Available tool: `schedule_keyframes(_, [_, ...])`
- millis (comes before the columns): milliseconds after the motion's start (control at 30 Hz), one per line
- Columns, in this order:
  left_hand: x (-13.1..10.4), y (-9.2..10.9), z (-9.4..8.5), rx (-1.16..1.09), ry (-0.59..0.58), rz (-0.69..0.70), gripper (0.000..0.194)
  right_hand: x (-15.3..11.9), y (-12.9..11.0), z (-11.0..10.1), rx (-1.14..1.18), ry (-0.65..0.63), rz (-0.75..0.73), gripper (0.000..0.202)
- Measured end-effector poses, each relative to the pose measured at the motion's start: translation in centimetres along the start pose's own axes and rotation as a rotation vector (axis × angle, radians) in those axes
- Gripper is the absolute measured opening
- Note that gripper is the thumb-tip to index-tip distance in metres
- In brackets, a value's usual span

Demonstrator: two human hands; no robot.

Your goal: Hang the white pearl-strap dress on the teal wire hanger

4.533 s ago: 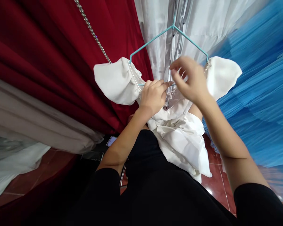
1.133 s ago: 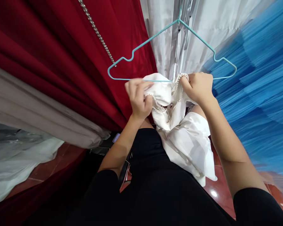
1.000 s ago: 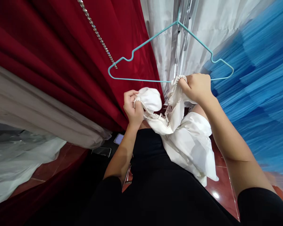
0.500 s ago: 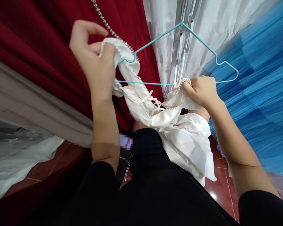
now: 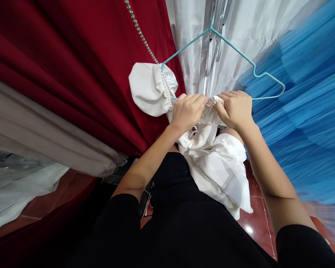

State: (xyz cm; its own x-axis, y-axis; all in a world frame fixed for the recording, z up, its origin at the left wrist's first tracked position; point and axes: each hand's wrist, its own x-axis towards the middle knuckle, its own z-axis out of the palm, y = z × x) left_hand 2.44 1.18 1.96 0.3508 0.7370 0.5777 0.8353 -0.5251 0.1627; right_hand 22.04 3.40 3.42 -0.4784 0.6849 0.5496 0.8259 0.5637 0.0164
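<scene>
A white dress point(image 5: 220, 169) with bead-trimmed edges and a puffed sleeve point(image 5: 146, 87) hangs partly on a light-blue wire hanger point(image 5: 234, 46). The sleeve drapes over the hanger's left end; the right end sticks out bare. My left hand point(image 5: 188, 111) is closed on the neckline, near the hanger's bottom bar. Close beside it, my right hand point(image 5: 236, 109) grips the beaded edge, thumb on top. The dress's lower part falls in folds over a leg. Laces at the garment's middle are mostly hidden behind my left hand.
Red curtain fabric point(image 5: 100, 56) hangs on the left, with a silvery bead chain point(image 5: 141, 33) before it. White curtains point(image 5: 248, 22) and a metal pole point(image 5: 210, 56) stand behind the hanger. Blue tulle point(image 5: 304, 111) fills the right. Red tiles point(image 5: 261, 212) cover the floor.
My left hand has let go of the sleeve at the hanger's left end and moved right and down to the neckline. The sleeve now hangs over that end. My right hand keeps its grip.
</scene>
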Motion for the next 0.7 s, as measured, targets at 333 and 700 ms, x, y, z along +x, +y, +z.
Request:
schedule_keyframes(333, [0.4, 0.3, -1.3, -0.028, -0.079, -0.057, 0.035, -7.2, 4.7, 1.8, -0.011, 0.855, 0.127, 0.015])
schedule_keyframes(700, [0.3, 1.5, -1.8, 0.068, -0.069, -0.101, 0.031, 0.8, 11.1, -5.3, 0.193, 0.848, 0.360, 0.028])
